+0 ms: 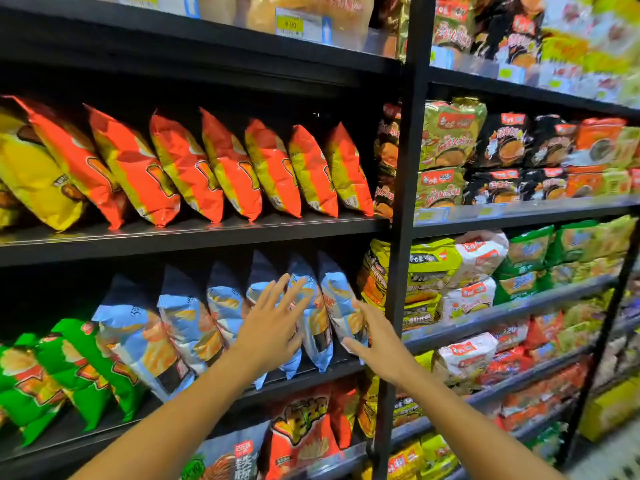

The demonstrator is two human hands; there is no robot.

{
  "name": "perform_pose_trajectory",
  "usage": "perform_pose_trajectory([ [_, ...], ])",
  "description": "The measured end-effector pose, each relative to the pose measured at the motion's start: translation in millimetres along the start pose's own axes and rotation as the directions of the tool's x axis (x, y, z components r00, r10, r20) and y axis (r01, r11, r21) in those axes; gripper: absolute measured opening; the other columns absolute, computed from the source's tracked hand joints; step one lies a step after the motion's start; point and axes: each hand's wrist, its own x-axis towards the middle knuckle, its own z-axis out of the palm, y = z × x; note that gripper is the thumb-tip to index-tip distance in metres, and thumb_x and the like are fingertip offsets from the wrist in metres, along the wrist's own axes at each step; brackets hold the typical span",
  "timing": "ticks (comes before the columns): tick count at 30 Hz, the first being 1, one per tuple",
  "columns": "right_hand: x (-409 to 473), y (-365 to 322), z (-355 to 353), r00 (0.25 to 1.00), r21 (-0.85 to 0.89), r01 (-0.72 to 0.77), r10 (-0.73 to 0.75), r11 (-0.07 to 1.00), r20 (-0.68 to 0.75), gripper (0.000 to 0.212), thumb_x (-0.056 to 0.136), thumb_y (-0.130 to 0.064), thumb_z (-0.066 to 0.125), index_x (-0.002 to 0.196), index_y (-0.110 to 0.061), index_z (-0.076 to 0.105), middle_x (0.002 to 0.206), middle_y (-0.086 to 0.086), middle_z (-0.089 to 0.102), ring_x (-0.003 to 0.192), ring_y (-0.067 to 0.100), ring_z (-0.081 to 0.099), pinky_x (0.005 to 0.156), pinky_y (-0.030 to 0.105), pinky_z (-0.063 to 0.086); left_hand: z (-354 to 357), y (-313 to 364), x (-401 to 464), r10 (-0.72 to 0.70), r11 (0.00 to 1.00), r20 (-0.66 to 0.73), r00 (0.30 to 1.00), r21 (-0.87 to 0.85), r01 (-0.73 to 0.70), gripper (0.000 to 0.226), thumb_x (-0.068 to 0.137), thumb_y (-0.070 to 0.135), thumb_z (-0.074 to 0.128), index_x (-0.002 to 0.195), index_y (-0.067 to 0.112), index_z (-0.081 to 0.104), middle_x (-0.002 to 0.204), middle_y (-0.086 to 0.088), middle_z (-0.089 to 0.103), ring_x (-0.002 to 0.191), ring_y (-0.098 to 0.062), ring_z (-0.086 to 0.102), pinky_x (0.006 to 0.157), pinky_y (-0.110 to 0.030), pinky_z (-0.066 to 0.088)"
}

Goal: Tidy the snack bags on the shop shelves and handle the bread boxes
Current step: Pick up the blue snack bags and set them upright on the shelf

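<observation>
From the head view, both hands reach into the row of blue snack bags [221, 317] on the third shelf down. The left hand [273, 320] lies flat against the bags with its fingers [292, 292] straight and spread apart, the tips resting over the second bag from the right end of the row; nothing is gripped. The right hand [375, 344] is just right of the end blue bag [341, 303], fingers straight and close together, touching that bag's lower edge and side rather than curling round it. Between the two sets of fingers stand the last two blue bags, upright but leaning left like the others. Above the fingers, the orange bags [214, 168] stand in an even, regularly spaced line, so that shelf looks finished. Left of the left fingers the green bags [69, 368] slump forward at uneven angles and probably need straightening, as the blue row does now. Below the hands, more snack bags [298, 431] sit partly hidden by the arms. Bread packages [311, 12] show far above the fingers on the top shelf; no bread boxes are clearly visible, so that part appears not yet begun.
</observation>
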Motion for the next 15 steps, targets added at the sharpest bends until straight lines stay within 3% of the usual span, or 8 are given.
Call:
perform_pose_trajectory([
  [2,15.3,7.1,10.8,0.997,0.061,-0.002,0.007,0.998,-0.074,0.084,0.099,-0.045,0.065,0.163,-0.028,0.014,0.167,-0.008,0.018,0.155,0.010,0.018,0.127,0.039,0.024,10.7,3.5,9.7,-0.047,0.999,0.070,0.996,-0.001,0.048,0.073,0.083,0.044,0.075,0.147,0.016,0.055,0.161,-0.014,0.041,0.150,-0.043,0.034,0.123,-0.051,0.009],
  [4,31.0,12.5,26.3,0.993,0.091,-0.016,0.026,0.996,-0.114,0.089,0.099,-0.042,0.067,0.164,-0.024,0.009,0.169,-0.004,0.014,0.157,0.013,0.013,0.128,0.039,0.020,23.2,7.1,13.3,-0.050,0.998,0.116,0.992,0.034,0.046,0.074,0.087,0.045,0.070,0.152,0.017,0.049,0.166,-0.014,0.032,0.154,-0.044,0.021,0.125,-0.054,0.005],
  [7,47.9,22.2,46.3,0.979,0.160,-0.014,0.046,0.987,-0.197,0.095,0.096,-0.039,0.071,0.164,-0.023,0.005,0.170,-0.003,0.012,0.155,0.011,0.012,0.124,0.028,0.017,39.3,10.3,16.7,-0.071,0.997,0.144,0.987,0.050,0.064,0.076,0.091,0.047,0.065,0.158,0.019,0.040,0.169,-0.012,0.025,0.156,-0.045,0.009,0.125,-0.057,0.008],
  [10,60.1,37.2,58.4,0.971,0.194,-0.093,0.132,0.977,-0.201,0.103,0.094,-0.041,0.074,0.165,-0.024,0.001,0.172,-0.003,0.009,0.156,0.016,0.014,0.125,0.038,0.023,43.6,14.0,14.9,-0.120,0.992,0.157,0.980,0.059,0.112,0.076,0.093,0.047,0.062,0.159,0.020,0.036,0.169,-0.010,0.024,0.156,-0.046,0.010,0.127,-0.057,0.013],
  [15,73.4,52.1,64.2,0.950,0.199,-0.123,0.173,0.972,-0.259,0.076,0.099,-0.040,0.066,0.161,-0.024,0.025,0.161,-0.002,0.040,0.145,0.022,0.043,0.111,0.043,0.046,50.2,13.8,13.1,-0.124,0.992,0.145,0.982,0.016,0.123,0.075,0.091,0.040,0.065,0.158,0.022,0.037,0.170,-0.011,0.022,0.155,-0.044,0.016,0.124,-0.058,0.023],
])
